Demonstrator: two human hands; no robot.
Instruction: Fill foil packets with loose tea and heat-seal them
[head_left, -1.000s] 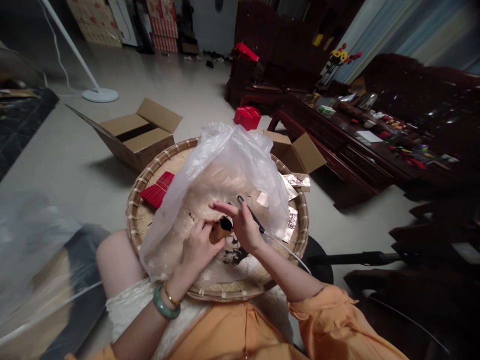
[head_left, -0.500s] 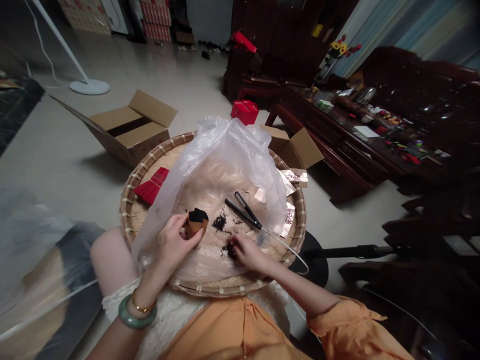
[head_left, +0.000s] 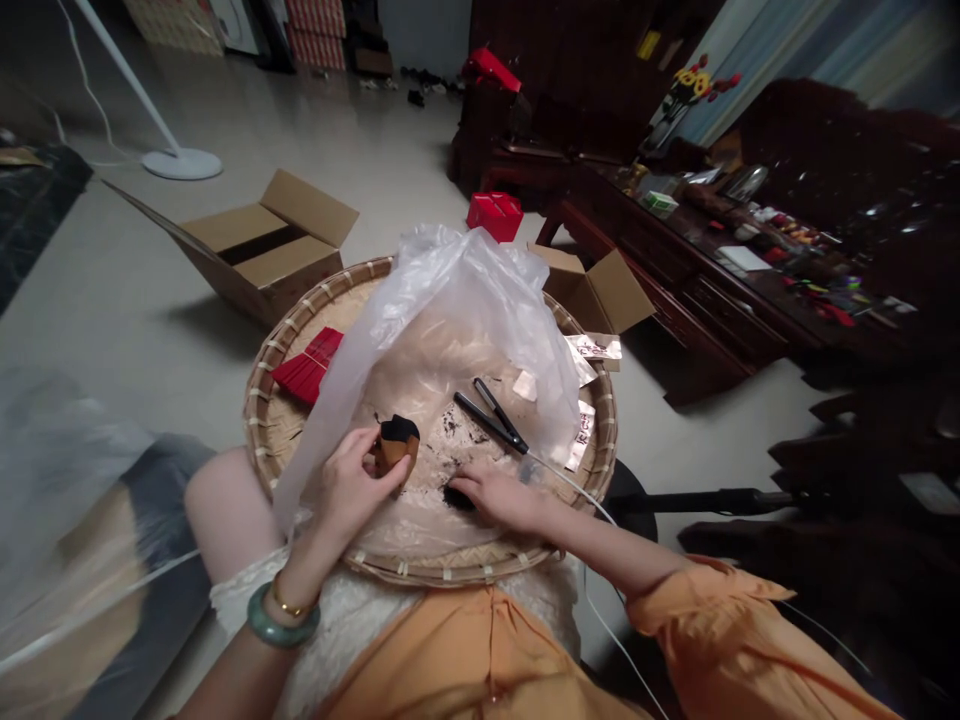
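Observation:
My left hand [head_left: 361, 470] is closed around a small orange-brown packet [head_left: 394, 462], its ragged top open and dark inside. To its right, my right hand [head_left: 491, 492] bends its fingers over a clump of loose black bits, like dry leaves [head_left: 457, 497]; the palm side is hidden. More black crumbs are scattered over the clear plastic bag [head_left: 420, 535] under both hands. A slim black hair straightener [head_left: 491, 418], its plates apart, lies on the plastic just beyond my right hand, its white cord running off to the right.
The plastic lies in a round woven bamboo tray [head_left: 259, 400] on my lap. Red strips [head_left: 309, 368] sit at its left, silvery labelled packets [head_left: 581, 437] at its right. Open cardboard boxes [head_left: 300, 265] stand beyond it, with a red box [head_left: 495, 216] and a dark wooden table [head_left: 675, 290].
My right hand has swept the black bits together near its fingers, and the pile that lay nearer the middle is gone from there. My left hand keeps its hold on the packet.

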